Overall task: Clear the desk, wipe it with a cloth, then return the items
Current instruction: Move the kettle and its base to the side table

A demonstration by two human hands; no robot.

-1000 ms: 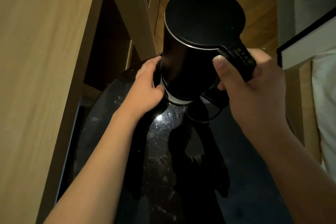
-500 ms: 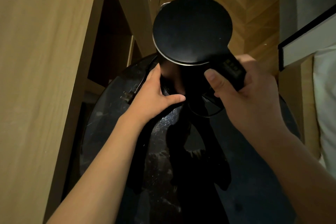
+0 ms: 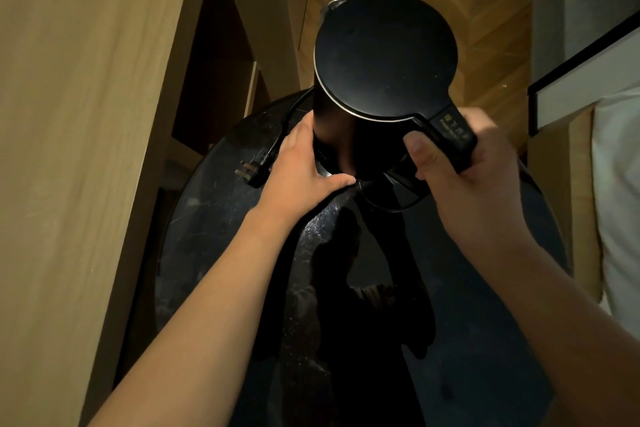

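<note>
A black electric kettle [image 3: 384,55] with a flat round lid stands at the far side of a dark, glossy round table [image 3: 214,218]. My right hand [image 3: 464,170] is closed around the kettle's handle, thumb on its near side. My left hand [image 3: 301,170] presses against the kettle's lower left side, at its base, fingers curved around it. The kettle's black power cord runs along the table's far left rim and ends in a plug [image 3: 251,172] lying just left of my left hand. The base under the kettle is mostly hidden.
A tall light-wood cabinet panel [image 3: 86,114] stands close on the left, with dark open shelves behind it. Herringbone wood flooring [image 3: 485,10] lies beyond the table. A white bed edge [image 3: 616,201] and a dark-trimmed white board are on the right.
The kettle has come down onto the table's far side, both hands moving with it. The cord and plug have come into view on the table's left rim.
</note>
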